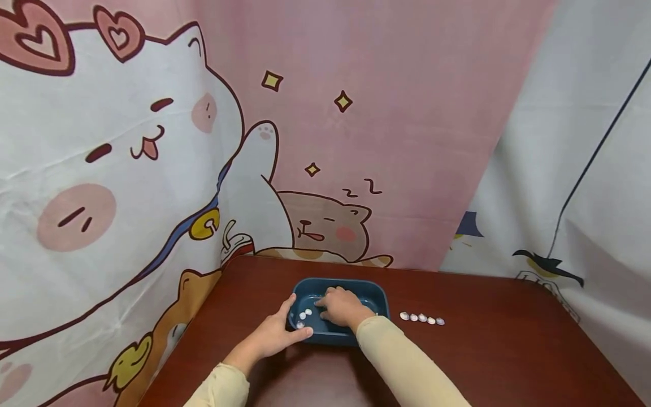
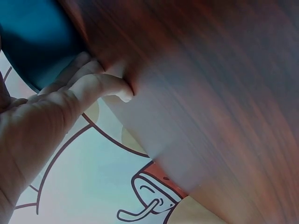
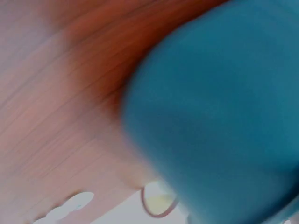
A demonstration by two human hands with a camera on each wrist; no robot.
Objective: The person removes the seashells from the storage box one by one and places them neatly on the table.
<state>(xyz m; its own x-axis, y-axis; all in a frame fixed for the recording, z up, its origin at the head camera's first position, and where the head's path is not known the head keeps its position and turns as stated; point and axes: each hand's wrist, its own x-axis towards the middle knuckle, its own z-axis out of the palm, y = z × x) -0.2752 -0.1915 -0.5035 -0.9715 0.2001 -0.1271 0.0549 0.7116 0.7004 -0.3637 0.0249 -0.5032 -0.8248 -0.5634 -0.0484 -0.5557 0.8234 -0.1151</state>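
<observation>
A dark blue rectangular basin (image 1: 338, 339) stands on the table. My left hand (image 1: 274, 333) holds its left front corner, the thumb at the front rim and fingers along the left side. The left wrist view shows that hand (image 2: 56, 107) with fingers at the basin's outer wall (image 2: 37, 42). Inside the basin, several small white shells (image 1: 303, 316) lie by the left end. My right hand (image 1: 343, 307) reaches down into the basin just right of them, thumb and forefinger apart, no shell visible between them. In the right wrist view the basin (image 3: 210, 102) is blurred and the hand is out of sight.
Several white shells (image 1: 422, 318) lie in a row on the reddish-brown table (image 1: 488, 350), right of the basin; part of the row of shells (image 3: 65, 207) shows in the right wrist view. A cartoon-printed cloth (image 1: 407, 141) hangs behind the table and along its left side.
</observation>
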